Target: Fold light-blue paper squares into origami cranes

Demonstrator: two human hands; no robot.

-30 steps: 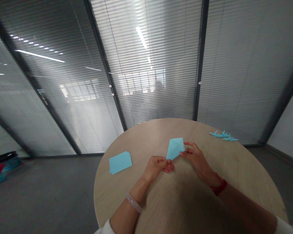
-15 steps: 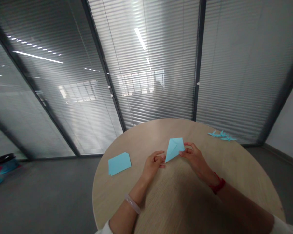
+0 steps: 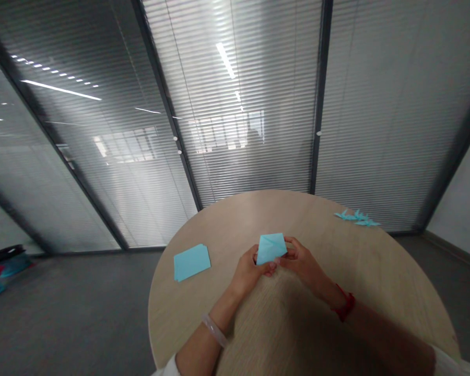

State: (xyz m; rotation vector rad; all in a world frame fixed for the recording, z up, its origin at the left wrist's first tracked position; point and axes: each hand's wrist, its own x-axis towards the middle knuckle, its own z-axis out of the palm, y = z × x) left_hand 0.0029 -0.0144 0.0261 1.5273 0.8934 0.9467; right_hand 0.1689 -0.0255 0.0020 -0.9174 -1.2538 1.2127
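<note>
A light blue folded paper [image 3: 271, 247] is held just above the round wooden table [image 3: 297, 324], roughly at its middle. My left hand [image 3: 250, 271] pinches the paper's lower left edge. Fingers of my right hand [image 3: 301, 261] are closed on its right side. The two hands sit close together, almost touching under the paper. A pale bracelet circles my left wrist and a red band my right wrist.
A stack of light blue paper sheets [image 3: 191, 261] lies on the table's left part. Several small folded blue paper figures [image 3: 356, 217] rest near the far right edge. Glass walls with blinds stand behind the table; grey carpet surrounds it.
Both hands have drawn together and slightly nearer to me. The paper has moved left and down with them, and now shows a squarer outline instead of a long pointed one.
</note>
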